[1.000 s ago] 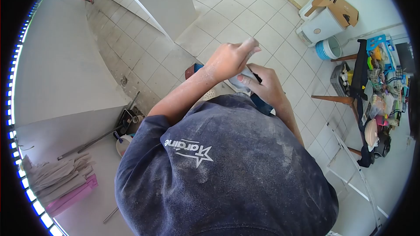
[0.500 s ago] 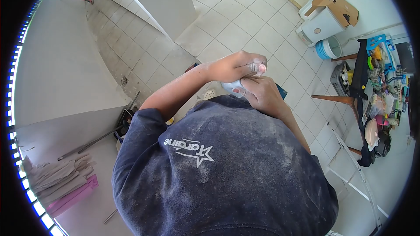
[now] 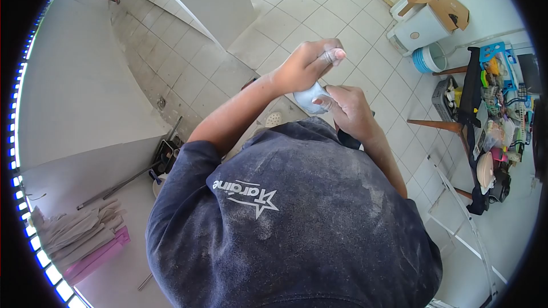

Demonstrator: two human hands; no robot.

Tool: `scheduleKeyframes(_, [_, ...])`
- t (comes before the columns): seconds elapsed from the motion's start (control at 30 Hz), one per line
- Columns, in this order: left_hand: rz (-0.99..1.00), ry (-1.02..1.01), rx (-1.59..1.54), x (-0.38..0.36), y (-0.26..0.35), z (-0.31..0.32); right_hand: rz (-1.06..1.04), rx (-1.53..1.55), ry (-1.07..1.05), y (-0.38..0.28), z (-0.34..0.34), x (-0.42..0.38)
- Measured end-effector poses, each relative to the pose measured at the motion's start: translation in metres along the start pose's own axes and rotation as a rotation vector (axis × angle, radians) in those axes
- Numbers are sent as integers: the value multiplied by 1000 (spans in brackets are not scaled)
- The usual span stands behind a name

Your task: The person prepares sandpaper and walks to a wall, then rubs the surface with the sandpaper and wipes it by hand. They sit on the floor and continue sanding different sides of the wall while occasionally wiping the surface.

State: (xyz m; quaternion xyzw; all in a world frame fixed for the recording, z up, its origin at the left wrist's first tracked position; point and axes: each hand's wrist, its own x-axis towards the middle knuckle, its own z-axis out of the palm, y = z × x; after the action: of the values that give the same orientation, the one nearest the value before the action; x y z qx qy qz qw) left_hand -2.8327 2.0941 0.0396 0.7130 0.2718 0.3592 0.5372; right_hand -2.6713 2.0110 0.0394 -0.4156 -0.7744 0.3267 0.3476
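Note:
My left hand [image 3: 313, 65], dusted with white powder, is closed in a fist ahead of my chest. Out of its underside bulges a pale blue-white, soft-looking thing [image 3: 311, 98], smooth and rounded; its exact kind cannot be made out. My right hand [image 3: 351, 111] is just to the right, thumb and fingers closed on the near edge of the same thing. Its hidden fingers curl away from view. Both hands are over the tiled floor [image 3: 319, 14], above my dusty dark blue shirt [image 3: 308, 211].
At right, a table [image 3: 436, 125] carries many small items, with a grey basket [image 3: 442, 100] beside it. A blue-white bucket [image 3: 428, 59] and a cardboard box [image 3: 439, 8] stand farther back. A ladder [image 3: 465, 217] is at lower right. Folded cloths [image 3: 80, 228] lie at left.
Both hands have moved forward, away from my chest. They are slightly farther apart, and more of the pale blue-white thing shows between them.

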Motion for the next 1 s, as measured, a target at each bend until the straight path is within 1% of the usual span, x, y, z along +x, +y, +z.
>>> scheduleKeyframes(0.1, [-249, -303, -441, 7, -2, -2, 45, 57, -80, 0, -7, 6])
scheduleKeyframes(0.2, [-288, -133, -166, 14, -14, -3, 227, 77, -75, 5, -19, 8])
scheduleKeyframes(0.3, [-208, 16, -200, 15, -24, -11, 653, 522, 148, 5, -24, 9])
scheduleKeyframes(0.33, [-244, -57, -298, 11, -24, -20, 674, 719, 194, 21, -22, 2])
scheduleKeyframes(0.43, [-188, -6, -447, -7, -28, -20, 838, 1085, 523, 46, -5, -13])
scheduleKeyframes(0.47, [-95, -112, -513, -15, -39, -26, 866, 1082, 481, 46, -5, -16])
scheduleKeyframes(0.5, [-173, -123, -452, -17, -31, -23, 891, 1080, 437, 46, -4, -18])
scheduleKeyframes(0.53, [-247, -131, -389, -18, -15, -20, 913, 1077, 390, 46, -4, -19])
scheduleKeyframes(0.57, [-301, -98, -368, -17, -19, -16, 933, 1074, 341, 47, -6, -18])
scheduleKeyframes(0.63, [-409, -34, -332, -16, -28, -9, 805, 1134, 393, 41, -3, -20])
scheduleKeyframes(0.67, [-386, -5, -334, -19, -49, -5, 740, 1163, 419, 39, -3, -21])
scheduleKeyframes(0.7, [-362, 22, -338, -19, -52, -3, 709, 1141, 439, 42, -1, -22])
scheduleKeyframes(0.77, [-389, 34, -179, -22, -57, -1, 651, 1096, 481, 59, 7, -29])
scheduleKeyframes(0.8, [-405, 40, -99, -22, -56, 2, 643, 974, 456, 62, 7, -32])
scheduleKeyframes(0.9, [-360, 108, -82, -28, -57, 5, 683, 634, 381, 56, 5, -33])
scheduleKeyframes(0.97, [-353, 202, 17, -36, -54, -3, 702, 784, 473, 63, 6, -34])
scheduleKeyframes(1.0, [-390, 237, 39, -39, -52, -11, 700, 842, 517, 66, 6, -34])
